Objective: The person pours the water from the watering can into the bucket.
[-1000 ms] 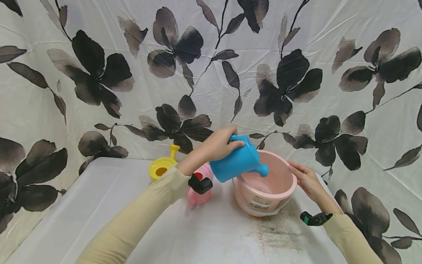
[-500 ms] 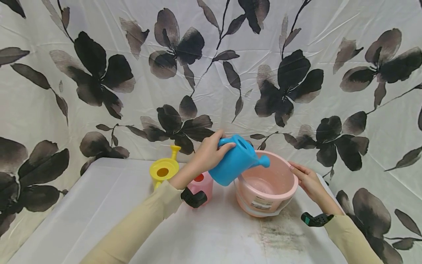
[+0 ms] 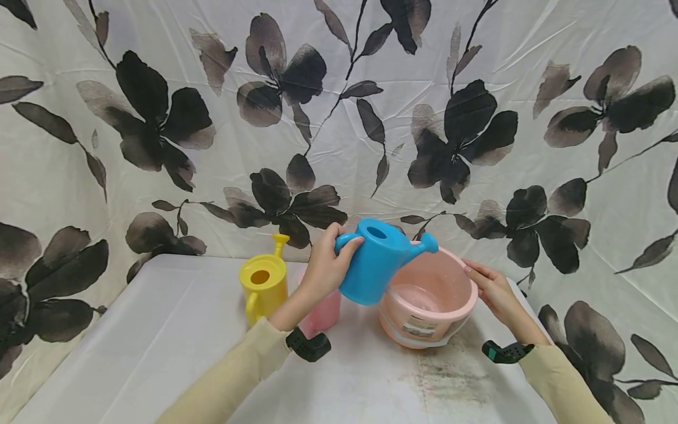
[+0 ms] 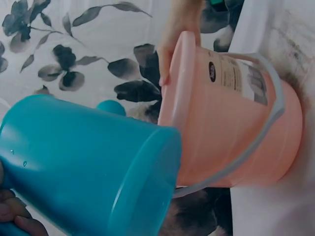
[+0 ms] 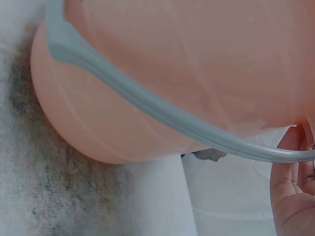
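My left hand grips the handle of a blue watering can, held in the air left of a pink bucket. The can is nearly upright, tilted slightly, its spout over the bucket's far rim. In the left wrist view the can's side and base fill the lower left, with a few drops on it. My right hand holds the bucket's right rim, one digit over the edge; in the right wrist view its fingers lie against the outer wall. The bucket stands upright, its grey handle hanging down.
A yellow watering can stands at the back left of the white-covered table. Beside it, a pink watering can is partly hidden behind my left forearm. A dark stain marks the cloth before the bucket. Floral fabric hangs behind.
The blue watering can has swung from a strong tilt over the bucket to almost upright. My left hand has moved left and down with it; my right hand and the bucket have stayed put.
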